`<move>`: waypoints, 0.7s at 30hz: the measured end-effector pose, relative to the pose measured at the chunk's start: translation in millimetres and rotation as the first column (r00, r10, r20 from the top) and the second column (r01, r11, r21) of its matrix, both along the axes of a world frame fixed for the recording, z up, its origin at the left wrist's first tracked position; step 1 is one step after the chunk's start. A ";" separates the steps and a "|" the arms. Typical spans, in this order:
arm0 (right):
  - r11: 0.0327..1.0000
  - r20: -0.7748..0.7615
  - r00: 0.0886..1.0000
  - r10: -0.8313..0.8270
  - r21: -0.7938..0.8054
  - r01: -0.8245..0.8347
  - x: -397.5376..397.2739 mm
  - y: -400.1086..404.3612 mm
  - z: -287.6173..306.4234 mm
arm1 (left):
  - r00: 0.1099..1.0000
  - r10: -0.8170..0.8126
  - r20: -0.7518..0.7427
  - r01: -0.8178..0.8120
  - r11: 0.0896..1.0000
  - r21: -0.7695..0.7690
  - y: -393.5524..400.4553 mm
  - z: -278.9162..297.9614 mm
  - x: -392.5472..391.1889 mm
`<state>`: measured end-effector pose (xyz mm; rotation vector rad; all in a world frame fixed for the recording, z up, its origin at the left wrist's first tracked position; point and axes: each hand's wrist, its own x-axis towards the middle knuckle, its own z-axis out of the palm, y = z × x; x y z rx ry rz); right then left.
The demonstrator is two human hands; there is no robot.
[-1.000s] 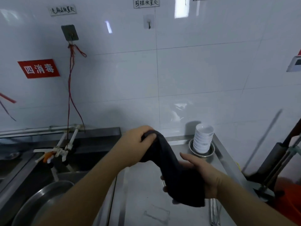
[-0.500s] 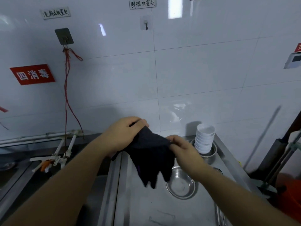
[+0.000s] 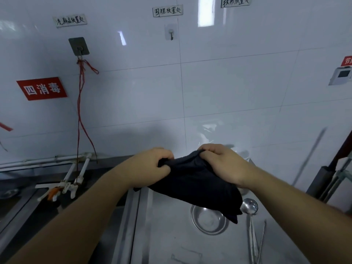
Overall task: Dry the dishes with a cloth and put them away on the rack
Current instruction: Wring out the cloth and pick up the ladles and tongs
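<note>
A dark cloth hangs between both hands above the steel counter. My left hand grips its left edge and my right hand grips its top right edge, the fingers of both closed on the fabric. Under the cloth a small round steel dish lies on the counter, partly covered by the hanging corner. A steel ladle lies just right of the dish, with its handle pointing toward me. The stack of white bowls by the wall is almost hidden behind my right hand.
The steel counter runs toward me, with a sink and white taps to the left. A red cord hangs from a wall hook. Dark poles lean at the right edge. Thin metal utensils lie beside the ladle.
Both hands have drawn the cloth up and spread it sideways, with my right hand now on its top right edge. The view has tilted, and the steel dish and ladle have come into sight.
</note>
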<state>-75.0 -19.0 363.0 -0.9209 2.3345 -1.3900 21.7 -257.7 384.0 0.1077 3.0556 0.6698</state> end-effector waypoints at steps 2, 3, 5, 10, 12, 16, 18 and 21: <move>0.997 -0.141 0.990 0.010 0.080 0.002 -0.3 3.8 0.0 | 0.989 0.065 -0.135 -0.068 0.998 -0.015 3.8 -4.2 -3.7; 0.995 -0.208 0.978 0.013 0.103 0.009 -0.5 5.8 -1.1 | 0.974 0.094 -0.206 -0.095 0.995 0.003 4.7 -4.8 -4.9; 0.990 -0.288 0.957 0.039 0.138 0.001 0.6 11.6 -3.2 | 0.937 0.099 -0.335 -0.102 0.995 0.011 6.3 -3.2 -4.9; 0.956 -0.318 0.934 0.165 0.284 -0.072 -6.4 29.5 -11.3 | 0.903 0.112 -0.415 -0.078 0.992 0.098 11.1 2.1 -2.8; 0.937 -0.330 0.933 0.147 0.349 -0.024 -15.2 39.0 -17.2 | 0.893 0.135 -0.430 -0.096 0.989 0.110 9.7 6.1 -4.3; 0.881 -0.303 0.946 0.114 0.472 0.045 -26.6 58.7 -32.5 | 0.908 0.150 -0.392 -0.128 0.988 0.082 2.3 7.9 -7.4; 0.878 -0.276 0.958 0.077 0.474 0.066 -29.2 66.4 -38.6 | 0.921 0.143 -0.362 -0.126 0.989 0.071 -1.7 4.6 -8.9; 0.867 -0.290 0.956 0.036 0.485 0.114 -32.3 74.2 -40.0 | 0.935 0.146 -0.323 -0.132 0.989 0.064 -6.9 -4.4 -11.2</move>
